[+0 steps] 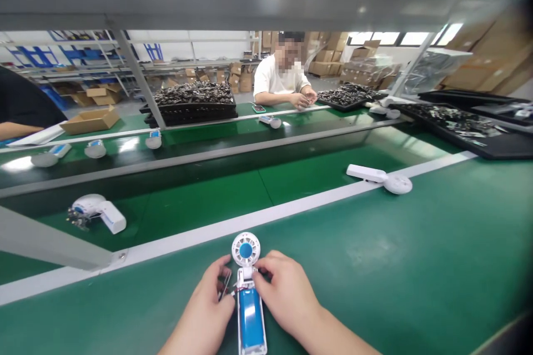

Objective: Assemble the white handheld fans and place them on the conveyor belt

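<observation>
An opened white handheld fan [245, 249] lies on the green work surface in front of me. Its round head has a blue centre and points away from me. A blue battery [252, 316] fills the open handle, and thin wires come out near its top end. My right hand [287, 291] pinches the fan's neck from the right, thumb and fingers closed on it. On the other side, my left hand [210, 302] is curled round a thin, pale-edged piece [226, 283] beside the wires; its exact kind is hard to make out.
Another fan [397, 183] lies at the right on the white strip [283, 213]. One with loose parts [112, 216] rests on the belt at left. Across the line sits a co-worker [281, 80] between black trays of small parts [194, 102]. A metal post [54, 238] stands at left.
</observation>
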{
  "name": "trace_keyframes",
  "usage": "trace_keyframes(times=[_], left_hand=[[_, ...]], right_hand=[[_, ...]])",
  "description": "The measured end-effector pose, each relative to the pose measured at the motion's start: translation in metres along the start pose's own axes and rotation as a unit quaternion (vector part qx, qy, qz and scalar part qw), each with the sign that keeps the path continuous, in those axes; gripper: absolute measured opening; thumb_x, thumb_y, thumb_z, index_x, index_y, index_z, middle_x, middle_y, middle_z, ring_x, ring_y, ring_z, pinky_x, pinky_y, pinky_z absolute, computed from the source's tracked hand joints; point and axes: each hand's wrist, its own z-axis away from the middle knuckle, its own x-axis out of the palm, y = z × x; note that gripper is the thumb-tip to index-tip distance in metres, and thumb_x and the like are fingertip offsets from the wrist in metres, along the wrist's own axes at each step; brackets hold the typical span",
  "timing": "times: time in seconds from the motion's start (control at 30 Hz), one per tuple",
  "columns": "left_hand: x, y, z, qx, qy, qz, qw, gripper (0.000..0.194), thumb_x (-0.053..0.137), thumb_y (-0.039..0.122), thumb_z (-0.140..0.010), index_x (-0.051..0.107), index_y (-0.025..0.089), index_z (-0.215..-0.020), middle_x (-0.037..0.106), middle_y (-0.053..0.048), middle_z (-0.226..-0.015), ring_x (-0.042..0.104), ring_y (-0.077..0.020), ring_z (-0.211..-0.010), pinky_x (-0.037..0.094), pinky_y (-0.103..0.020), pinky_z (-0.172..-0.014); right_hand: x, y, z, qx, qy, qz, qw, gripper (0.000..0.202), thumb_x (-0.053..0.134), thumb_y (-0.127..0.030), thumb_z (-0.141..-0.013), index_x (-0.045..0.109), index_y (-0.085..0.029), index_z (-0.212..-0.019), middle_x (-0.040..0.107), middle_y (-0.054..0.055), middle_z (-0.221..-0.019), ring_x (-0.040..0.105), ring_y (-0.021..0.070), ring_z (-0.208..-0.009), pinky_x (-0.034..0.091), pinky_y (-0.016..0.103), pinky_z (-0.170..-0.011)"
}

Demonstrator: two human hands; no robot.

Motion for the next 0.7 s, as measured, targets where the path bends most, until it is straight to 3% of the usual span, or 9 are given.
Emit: trace_keyframes(times=[0.17,0.4,0.53,0.7], left_hand=[[0.005,-0.006,0.002,0.030,0.021,0.104,0.994,0.050,0.050,0.025,-0.077,0.050,0.015,-0.127,0.065,-0.011,-0.117,0.065,-0.0241,-0.106,0.049,-0.038,-0.095],[0.005,-0.003,0.012,0.127,0.019,-0.095,0.987,0.025,0.046,0.032,-0.092,0.062,0.026,-0.110,0.063,-0.007,-0.121,0.060,-0.0231,-0.113,0.045,-0.040,-0.101],[0.005,0.000,0.008,0.133,0.025,-0.146,0.980,0.018,0.051,0.035,-0.092,0.065,0.025,-0.088,0.059,-0.007,-0.119,0.060,-0.0228,-0.110,0.049,-0.037,-0.094],[0.011,0.007,0.006,0.134,0.011,-0.126,0.983,0.018,0.052,0.033,-0.092,0.067,0.025,-0.088,0.059,-0.005,-0.113,0.060,-0.0202,-0.108,0.048,-0.033,-0.095]], right_hand=[[0.006,0.011,-0.002,-0.103,0.002,-0.023,0.994,0.016,0.060,-0.015,-0.086,0.073,-0.024,-0.085,0.064,0.001,-0.084,0.060,0.0148,-0.079,0.045,0.025,-0.073],[0.002,0.019,-0.005,-0.197,-0.058,0.055,0.977,0.016,0.056,-0.016,-0.089,0.069,-0.024,-0.096,0.062,0.003,-0.092,0.056,0.0183,-0.085,0.045,0.030,-0.075],[0.009,0.019,-0.004,-0.191,-0.018,-0.017,0.981,0.012,0.057,-0.012,-0.085,0.065,-0.020,-0.083,0.063,0.003,-0.086,0.058,0.0170,-0.081,0.046,0.029,-0.074],[0.018,0.020,0.004,-0.190,0.050,-0.070,0.978,0.011,0.057,-0.011,-0.081,0.064,-0.019,-0.077,0.062,0.002,-0.077,0.057,0.0157,-0.073,0.044,0.027,-0.067]])
